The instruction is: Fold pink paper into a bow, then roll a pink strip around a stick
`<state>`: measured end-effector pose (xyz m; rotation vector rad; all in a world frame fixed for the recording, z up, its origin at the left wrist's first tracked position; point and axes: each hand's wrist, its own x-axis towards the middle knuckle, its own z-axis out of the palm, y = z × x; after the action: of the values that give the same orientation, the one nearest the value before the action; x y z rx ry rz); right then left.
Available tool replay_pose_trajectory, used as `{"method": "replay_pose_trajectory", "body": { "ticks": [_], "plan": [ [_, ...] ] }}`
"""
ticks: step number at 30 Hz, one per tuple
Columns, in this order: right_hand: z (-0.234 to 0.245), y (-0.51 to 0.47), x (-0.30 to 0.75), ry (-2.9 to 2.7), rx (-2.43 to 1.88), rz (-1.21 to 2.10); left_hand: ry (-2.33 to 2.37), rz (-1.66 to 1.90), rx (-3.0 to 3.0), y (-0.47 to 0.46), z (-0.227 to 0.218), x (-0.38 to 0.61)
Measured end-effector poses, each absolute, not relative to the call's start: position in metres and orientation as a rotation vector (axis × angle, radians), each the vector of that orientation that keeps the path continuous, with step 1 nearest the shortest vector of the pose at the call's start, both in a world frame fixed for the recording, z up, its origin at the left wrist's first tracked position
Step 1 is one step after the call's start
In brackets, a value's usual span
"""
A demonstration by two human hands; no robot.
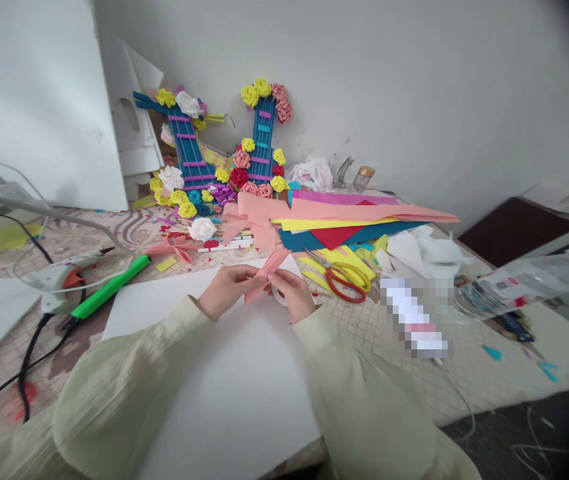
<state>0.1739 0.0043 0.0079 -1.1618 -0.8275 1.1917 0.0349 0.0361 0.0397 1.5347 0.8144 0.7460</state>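
Carefully, we pinch a pink paper strip [264, 272] between both hands over a white board [234, 400] on the cluttered table [359, 380]. Our left hand [231, 287] grips the strip from the left, thumb and fingers closed on it, while our right hand [293, 291] grasps it from the right; holding it from two sides probably keeps the thin paper taut. The strip slants, its upper end to the far right and its lower end to the near left. A white ring [279, 297] shows just beside our right hand, but we cannot tell whether the fingers touch it.

To the left lies a glue gun [57, 287] with a green bar [111, 288] next to it, seemingly set aside to leave the board free. To the right, scissors [325, 264] rest on yellow paper scraps, apparently within easy reach. Farther off, long coloured sheets [344, 210] lie in a loose pile, perhaps kept together as stock. Two flower-trimmed paper guitars, one at left [184, 140] and one at right [263, 133], stand near the far wall [389, 80], likely out of harm's way.
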Motion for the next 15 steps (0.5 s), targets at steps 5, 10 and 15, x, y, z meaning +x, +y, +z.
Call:
{"method": "replay_pose_trajectory", "body": {
  "ticks": [5,10,15],
  "plan": [
    [0.006,0.0053,0.1742,-0.853,-1.12,1.184,0.768,0.71,1.508,0.0353,0.0388,0.0356],
    [0.0064,0.0058,0.1771,-0.896,-1.147,1.129,0.822,0.686,1.567,0.0353,0.0416,0.0359],
    [0.0138,0.0026,0.1787,-0.978,-1.189,1.093,0.895,0.659,1.621,0.036,0.0451,0.0364]
  ]
}}
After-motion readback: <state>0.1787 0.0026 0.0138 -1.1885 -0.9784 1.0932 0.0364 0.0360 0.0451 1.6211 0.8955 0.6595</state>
